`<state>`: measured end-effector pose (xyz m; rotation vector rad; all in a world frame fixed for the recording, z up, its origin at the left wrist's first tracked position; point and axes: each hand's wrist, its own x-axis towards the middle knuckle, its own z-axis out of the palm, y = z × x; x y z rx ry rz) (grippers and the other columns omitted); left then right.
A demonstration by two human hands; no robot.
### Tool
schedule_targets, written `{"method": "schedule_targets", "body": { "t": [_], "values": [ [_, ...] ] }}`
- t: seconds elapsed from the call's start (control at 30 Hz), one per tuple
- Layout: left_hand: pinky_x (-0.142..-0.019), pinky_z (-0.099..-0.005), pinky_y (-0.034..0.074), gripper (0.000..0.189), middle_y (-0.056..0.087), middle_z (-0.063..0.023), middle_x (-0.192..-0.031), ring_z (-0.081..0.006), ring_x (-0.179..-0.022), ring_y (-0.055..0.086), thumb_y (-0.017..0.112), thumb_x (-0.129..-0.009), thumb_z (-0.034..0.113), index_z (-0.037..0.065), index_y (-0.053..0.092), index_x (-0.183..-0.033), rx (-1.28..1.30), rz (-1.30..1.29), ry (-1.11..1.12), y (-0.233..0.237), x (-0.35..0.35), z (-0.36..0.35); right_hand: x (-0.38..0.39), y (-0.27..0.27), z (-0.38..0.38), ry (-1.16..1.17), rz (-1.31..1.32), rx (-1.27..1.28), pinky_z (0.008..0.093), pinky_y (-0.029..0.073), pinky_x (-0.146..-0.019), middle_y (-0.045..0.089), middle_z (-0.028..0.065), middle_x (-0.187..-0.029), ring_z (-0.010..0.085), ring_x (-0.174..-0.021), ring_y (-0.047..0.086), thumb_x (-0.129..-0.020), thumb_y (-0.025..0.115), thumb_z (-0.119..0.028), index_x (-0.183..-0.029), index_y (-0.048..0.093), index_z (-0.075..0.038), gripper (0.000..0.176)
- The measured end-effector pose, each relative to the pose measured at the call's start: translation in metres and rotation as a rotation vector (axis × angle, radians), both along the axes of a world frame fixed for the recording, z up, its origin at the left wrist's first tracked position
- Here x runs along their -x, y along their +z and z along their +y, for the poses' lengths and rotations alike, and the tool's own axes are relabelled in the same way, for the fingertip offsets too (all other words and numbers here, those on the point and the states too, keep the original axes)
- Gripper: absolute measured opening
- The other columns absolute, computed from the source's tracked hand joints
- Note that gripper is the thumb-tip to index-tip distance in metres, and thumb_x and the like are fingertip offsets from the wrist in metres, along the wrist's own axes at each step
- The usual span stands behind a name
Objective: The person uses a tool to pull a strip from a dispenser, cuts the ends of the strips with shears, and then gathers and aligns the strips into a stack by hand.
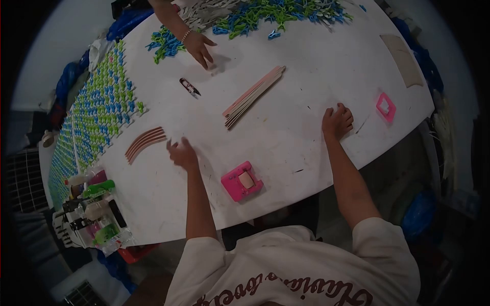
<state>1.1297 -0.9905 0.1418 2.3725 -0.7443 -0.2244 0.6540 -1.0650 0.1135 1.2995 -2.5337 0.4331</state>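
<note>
Over the white table, my left hand point(182, 154) is loosely bent with thumb and finger apart, just right of a fanned row of thin pinkish-brown strips point(146, 143). It holds nothing that I can see. My right hand point(338, 121) rests on the table at the right, its fingers curled in; what they hold, if anything, is hidden. Between my forearms sits a pink block-shaped holder point(242, 181) with a beige piece in its middle. A bundle of long pale and pink strips point(253, 98) lies slantwise farther up. Right of my right hand is a pink diamond-shaped frame point(386, 107) with something white inside.
Another person's hand point(199, 50) reaches in from the top. Thread snips point(190, 87) lie below it. Blue and green clips point(275, 18) are heaped at the far edge; rows of them point(104, 99) cover the left side. Packaged items point(97, 211) stand at lower left, a beige board point(402, 60) at right.
</note>
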Motion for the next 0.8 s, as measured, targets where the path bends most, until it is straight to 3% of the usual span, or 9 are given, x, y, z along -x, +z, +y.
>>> {"method": "schedule_targets", "body": {
  "t": [0.07,0.13,0.17,0.23,0.37,0.57,0.63,0.7,0.8],
  "values": [
    [-0.1,-0.051,0.04,0.076,0.06,-0.0184,-0.124,-0.0348,-0.123,0.049,0.071,-0.083,0.046,0.006,0.043,-0.141,0.112,0.106,-0.385,0.007,0.032,-0.028,0.002,0.001,0.011,0.01,0.009,0.015,0.046,0.035,-0.094,0.051,0.0065,-0.125,0.0271,-0.118,0.045,-0.088,0.059,-0.031,-0.119,0.055,-0.017,0.035],
    [-0.099,-0.0526,0.041,0.082,0.056,-0.0189,-0.132,-0.0367,-0.124,0.047,0.076,-0.079,0.046,0.007,0.041,-0.143,0.054,-0.091,-0.733,0.005,0.058,-0.058,0.0,0.002,0.005,0.029,0.006,0.029,0.0463,0.036,-0.093,0.051,0.0066,-0.124,0.0276,-0.117,0.045,-0.087,0.059,-0.03,-0.117,0.054,-0.017,0.033],
    [-0.099,-0.0526,0.041,0.082,0.056,-0.0189,-0.132,-0.0367,-0.124,0.047,0.076,-0.079,0.046,0.007,0.041,-0.143,0.07,-0.104,-0.74,0.013,0.073,-0.068,-0.001,0.003,0.004,0.021,0.0,0.047,0.0463,0.036,-0.093,0.051,0.0066,-0.124,0.0276,-0.117,0.045,-0.087,0.059,-0.03,-0.117,0.054,-0.017,0.033],
    [-0.098,-0.0522,0.043,0.082,0.052,-0.0193,-0.133,-0.0376,-0.123,0.048,0.079,-0.076,0.042,0.01,0.042,-0.142,-0.165,-0.29,-0.992,0.019,0.101,-0.078,-0.001,0.004,0.005,0.009,-0.009,0.018,0.0465,0.036,-0.092,0.051,0.007,-0.123,0.0283,-0.117,0.045,-0.087,0.059,-0.029,-0.116,0.054,-0.017,0.033],
    [-0.095,-0.0519,0.044,0.082,0.05,-0.0184,-0.133,-0.0386,-0.121,0.049,0.082,-0.072,0.037,0.012,0.044,-0.141,-0.184,-0.374,-0.997,0.015,0.121,-0.081,0.0,0.003,0.005,0.02,-0.009,0.053,0.0468,0.037,-0.092,0.051,0.0074,-0.122,0.0289,-0.117,0.046,-0.087,0.059,-0.029,-0.115,0.054,-0.016,0.032],
    [-0.084,-0.0487,0.05,0.079,0.061,-0.0152,-0.108,-0.0356,-0.103,0.06,0.082,-0.069,0.029,0.014,0.047,-0.138,-0.149,-0.143,-1.016,0.015,0.123,-0.083,0.001,0.001,0.008,0.028,-0.005,0.055,0.0473,0.036,-0.093,0.051,0.0083,-0.123,0.0292,-0.117,0.045,-0.087,0.057,-0.03,-0.116,0.054,-0.015,0.032],
    [-0.081,-0.0426,0.052,0.076,0.064,-0.0164,-0.1,-0.0318,-0.09,0.065,0.081,-0.07,0.023,0.008,0.048,-0.137,-0.12,-0.071,-0.98,0.015,0.126,-0.082,0.001,0.002,0.009,0.031,-0.027,0.053,0.0477,0.035,-0.094,0.051,0.0085,-0.123,0.0291,-0.117,0.045,-0.087,0.057,-0.031,-0.116,0.054,-0.015,0.033],
    [-0.08,-0.0439,0.052,0.074,0.064,-0.0159,-0.098,-0.0325,-0.091,0.064,0.079,-0.07,0.021,0.008,0.049,-0.136,-0.097,-0.105,-0.992,-0.005,0.123,-0.086,0.002,0.002,0.01,0.032,-0.037,0.064,0.0477,0.035,-0.094,0.051,0.0085,-0.123,0.0289,-0.117,0.045,-0.087,0.057,-0.031,-0.116,0.054,-0.015,0.033],
    [-0.079,-0.044,0.052,0.069,0.063,-0.0151,-0.095,-0.0327,-0.091,0.064,0.078,-0.069,0.019,0.009,0.052,-0.133,-0.072,-0.107,-1.001,0.002,0.129,-0.085,0.003,0.003,0.011,0.034,-0.063,0.07,0.0474,0.035,-0.094,0.051,0.0081,-0.124,0.0285,-0.118,0.045,-0.088,0.057,-0.031,-0.116,0.055,-0.016,0.033]
  ]
}}
